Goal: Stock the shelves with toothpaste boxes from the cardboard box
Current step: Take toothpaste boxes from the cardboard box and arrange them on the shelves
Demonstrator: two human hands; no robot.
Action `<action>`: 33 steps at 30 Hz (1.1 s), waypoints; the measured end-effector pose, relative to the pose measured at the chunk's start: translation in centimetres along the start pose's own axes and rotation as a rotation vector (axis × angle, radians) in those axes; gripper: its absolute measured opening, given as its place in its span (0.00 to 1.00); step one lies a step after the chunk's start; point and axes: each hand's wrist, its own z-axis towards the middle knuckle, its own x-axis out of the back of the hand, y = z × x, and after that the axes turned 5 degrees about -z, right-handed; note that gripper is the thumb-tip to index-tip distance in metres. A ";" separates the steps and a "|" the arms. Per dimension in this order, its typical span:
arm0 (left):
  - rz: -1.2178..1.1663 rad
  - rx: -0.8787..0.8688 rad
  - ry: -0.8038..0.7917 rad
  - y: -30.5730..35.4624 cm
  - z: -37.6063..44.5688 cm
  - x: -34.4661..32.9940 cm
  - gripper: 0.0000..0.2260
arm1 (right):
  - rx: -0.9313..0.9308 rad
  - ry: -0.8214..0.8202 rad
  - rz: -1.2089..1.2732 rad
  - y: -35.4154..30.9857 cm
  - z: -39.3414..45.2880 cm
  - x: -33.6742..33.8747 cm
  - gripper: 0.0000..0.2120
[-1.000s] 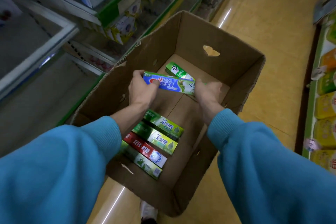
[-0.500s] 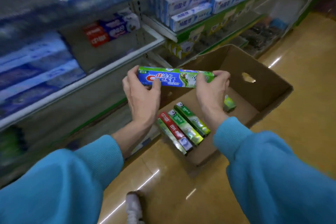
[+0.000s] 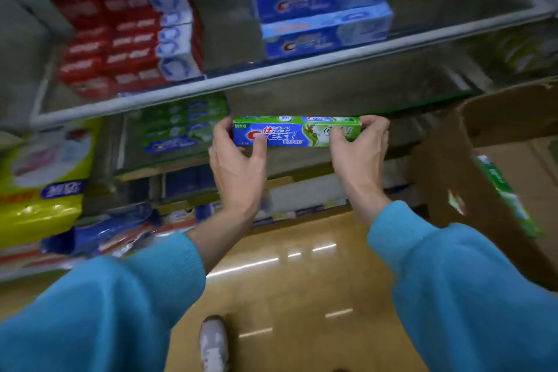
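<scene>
A green and blue toothpaste box [image 3: 297, 131] is held level in the air in front of the shelves, its long face toward the camera, with the left hand [image 3: 238, 160] pinching its left end and the right hand [image 3: 359, 154] pinching its right end, fingers curled over the top edge and thumbs on the front face. It sits just below the rail of the upper shelf [image 3: 271, 77] and right of a stack of matching green boxes [image 3: 184, 127] on the lower shelf, which looks like the place it belongs. The cardboard box [image 3: 489, 160] stands on the floor to the right, with at least one more green box [image 3: 507, 193] lying inside it. Above, red boxes [image 3: 120, 36] and blue boxes [image 3: 323, 15] fill the upper shelf, and a yellow pack [image 3: 45, 178] sits at the far left. The risk from here is mostly one of clearance: the box is close under the shelf rail, so lifting it while pushing in could catch its top edge and crumple the carton. Sliding it left too hard could shove the matching stack askew or knock a carton off the front. The view is blurred, so the depth of free space behind the box cannot be judged
</scene>
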 end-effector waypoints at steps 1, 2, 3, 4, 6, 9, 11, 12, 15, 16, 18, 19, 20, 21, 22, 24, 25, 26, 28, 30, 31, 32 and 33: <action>0.012 0.000 0.018 -1.6 1.0 1.5 0.23 | 0.022 -0.035 0.003 -0.3 -0.8 -2.1 0.18; 0.030 0.004 0.035 -3.1 2.0 3.0 0.23 | 0.045 -0.068 0.001 -0.5 -1.5 -4.1 0.18; 0.046 0.004 0.050 -4.6 3.2 4.3 0.23 | 0.069 -0.095 0.003 -0.8 -2.1 -6.1 0.19; 0.060 0.009 0.067 -5.9 4.3 5.5 0.23 | 0.094 -0.113 0.007 -1.1 -2.4 -8.0 0.19; 0.061 0.017 0.094 -8.2 6.9 7.4 0.23 | 0.155 -0.143 0.018 -1.5 -2.5 -11.5 0.21; 0.051 -0.010 0.137 -11.5 11.0 9.3 0.22 | 0.262 -0.210 0.032 -2.3 -1.3 -16.2 0.19; 0.015 -0.051 0.160 -13.0 13.7 10.2 0.20 | 0.311 -0.242 0.039 -3.0 0.0 -19.2 0.22; 0.022 -0.060 0.167 -13.5 15.0 10.5 0.19 | 0.328 -0.243 0.052 -3.3 0.9 -20.7 0.24; 0.096 -0.105 0.189 -15.0 19.0 11.1 0.15 | 0.405 -0.196 0.083 -3.9 3.8 -24.6 0.30; 0.085 -0.130 0.189 -15.6 20.1 11.1 0.14 | 0.433 -0.188 0.100 -3.9 4.9 -25.9 0.31; 0.024 -0.132 0.181 -16.7 22.3 11.0 0.14 | 0.459 -0.201 0.143 -4.3 7.0 -28.1 0.31; 0.016 -0.113 0.178 -17.1 23.4 10.9 0.15 | 0.465 -0.190 0.140 -5.0 7.4 -28.7 0.31; 0.027 -0.084 0.182 -17.6 24.4 10.9 0.16 | 0.468 -0.182 0.117 -5.9 7.2 -28.8 0.30; 0.039 -0.064 0.185 -18.1 25.4 10.8 0.17 | 0.466 -0.182 0.081 -6.3 7.5 -29.2 0.29; 0.041 -0.064 0.179 -18.5 26.1 10.7 0.19 | 0.464 -0.192 0.050 -6.5 7.6 -29.5 0.26; 0.043 -0.101 0.146 -19.3 27.0 10.2 0.22 | 0.495 -0.213 0.002 -6.2 8.2 -30.1 0.23; 0.044 -0.115 0.127 -19.7 27.3 10.0 0.23 | 0.515 -0.215 -0.015 -6.0 8.6 -30.4 0.22; 0.045 -0.116 0.115 -19.9 27.6 9.8 0.23 | 0.523 -0.216 -0.029 -5.8 8.9 -30.7 0.22; 0.051 -0.116 0.116 -20.4 28.1 9.5 0.23 | 0.542 -0.218 -0.034 -5.6 9.3 -31.0 0.22; 0.045 -0.108 0.117 -20.5 28.5 9.3 0.23 | 0.545 -0.229 -0.018 -5.6 9.7 -31.2 0.22; 0.036 -0.107 0.107 -20.6 28.6 9.3 0.23 | 0.543 -0.243 -0.015 -5.5 9.7 -31.2 0.22; 0.031 -0.111 0.089 -20.6 28.6 9.3 0.24 | 0.545 -0.258 -0.020 -5.5 9.5 -31.1 0.22; 0.031 -0.118 0.069 -20.7 28.5 9.4 0.24 | 0.551 -0.273 -0.030 -5.4 9.4 -31.0 0.22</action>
